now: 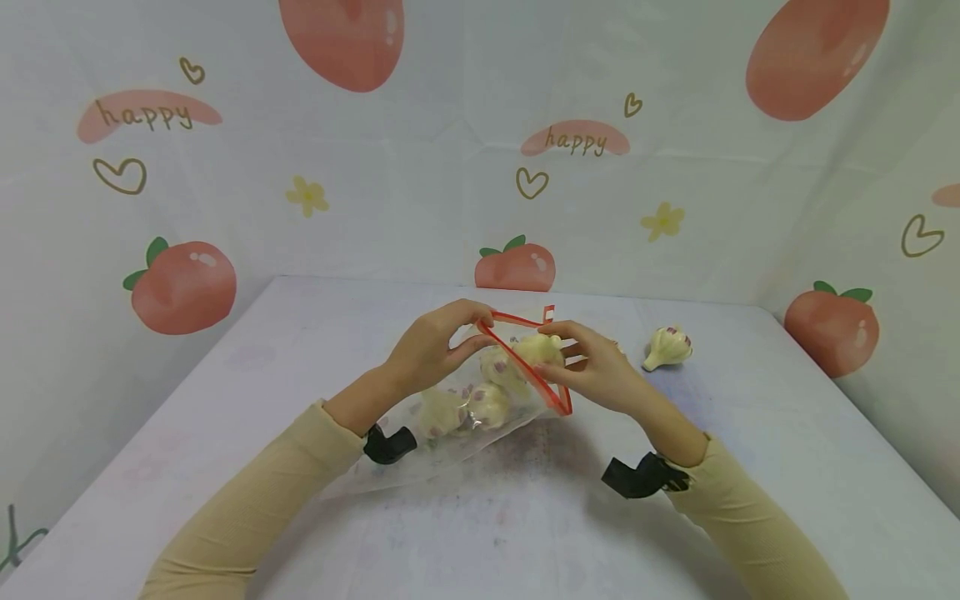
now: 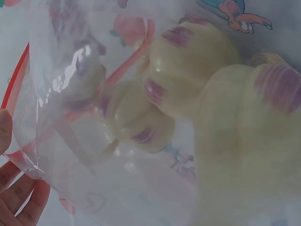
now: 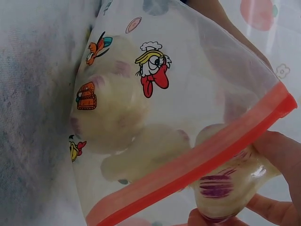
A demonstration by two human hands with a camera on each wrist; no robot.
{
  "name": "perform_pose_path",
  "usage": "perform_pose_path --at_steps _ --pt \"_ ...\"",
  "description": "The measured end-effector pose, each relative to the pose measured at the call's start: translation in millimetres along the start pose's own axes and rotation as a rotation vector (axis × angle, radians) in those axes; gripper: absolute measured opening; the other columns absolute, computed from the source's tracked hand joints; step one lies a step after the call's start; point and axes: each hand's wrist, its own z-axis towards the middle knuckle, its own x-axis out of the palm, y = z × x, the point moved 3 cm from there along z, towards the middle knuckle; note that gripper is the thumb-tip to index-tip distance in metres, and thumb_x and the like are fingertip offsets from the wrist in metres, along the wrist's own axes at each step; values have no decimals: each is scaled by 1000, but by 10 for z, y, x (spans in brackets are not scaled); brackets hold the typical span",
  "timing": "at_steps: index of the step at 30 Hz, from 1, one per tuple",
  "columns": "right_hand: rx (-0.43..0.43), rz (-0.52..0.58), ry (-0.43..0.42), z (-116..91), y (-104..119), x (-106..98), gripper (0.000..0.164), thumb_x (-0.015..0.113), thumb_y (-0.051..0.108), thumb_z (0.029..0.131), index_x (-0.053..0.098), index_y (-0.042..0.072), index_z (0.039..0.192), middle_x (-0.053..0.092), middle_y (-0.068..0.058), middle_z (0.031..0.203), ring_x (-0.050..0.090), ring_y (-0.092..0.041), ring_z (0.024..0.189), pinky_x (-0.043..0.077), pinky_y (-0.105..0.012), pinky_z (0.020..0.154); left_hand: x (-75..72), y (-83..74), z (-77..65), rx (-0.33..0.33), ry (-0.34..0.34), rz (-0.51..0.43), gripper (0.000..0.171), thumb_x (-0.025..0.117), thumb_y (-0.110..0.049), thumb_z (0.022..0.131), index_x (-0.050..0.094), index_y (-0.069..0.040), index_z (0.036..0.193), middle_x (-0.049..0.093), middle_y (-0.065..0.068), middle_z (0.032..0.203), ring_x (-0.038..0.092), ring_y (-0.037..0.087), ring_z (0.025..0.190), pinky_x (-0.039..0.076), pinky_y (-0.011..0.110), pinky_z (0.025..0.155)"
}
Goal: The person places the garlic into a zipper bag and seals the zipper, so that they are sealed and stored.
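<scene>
A clear zip bag with a red zip edge lies tilted, its mouth spread towards the right. My left hand pinches the upper rim of the mouth between thumb and fingers. Several white garlic bulbs with purple patches are inside, seen through the film in the left wrist view as well. At the mouth, my right hand grips another garlic bulb between thumb and fingers, partly behind the red edge. Cartoon figures are printed on the bag.
To the right of my right hand, a loose garlic bulb lies on the white table. A small pale bit shows behind the right hand, mostly hidden. A fruit-patterned cloth hangs behind the table.
</scene>
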Motion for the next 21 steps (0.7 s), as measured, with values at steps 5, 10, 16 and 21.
perform_pose_path --at_steps 5,10,16,21 --pt "-27 0 7 27 6 30 44 68 9 84 52 3 124 56 -17 123 64 -32 97 56 -39 81 3 6 3 -3 4 -7 23 73 -8 78 60 -3 96 65 7 92 62 18 87 53 30 79" --pt "-28 -26 1 49 13 83 39 66 6 84 55 4 121 60 -16 115 65 -27 89 56 -31 74 19 17 9 -5 -3 -19 23 73 -7 78 59 -3 97 65 6 92 61 17 87 53 30 79" --pt "6 -22 13 79 21 128 40 69 12 83 57 6 120 62 -16 112 65 -26 88 51 -26 67 31 22 9 -1 -18 -19 23 73 -6 78 59 -3 96 65 6 91 62 18 85 53 30 78" --pt "17 -6 35 108 21 163 42 73 17 80 59 5 118 63 -16 112 66 -24 88 52 -26 69 38 15 23 -1 -17 -9 22 72 -7 79 59 -2 96 64 7 93 61 17 86 53 31 77"
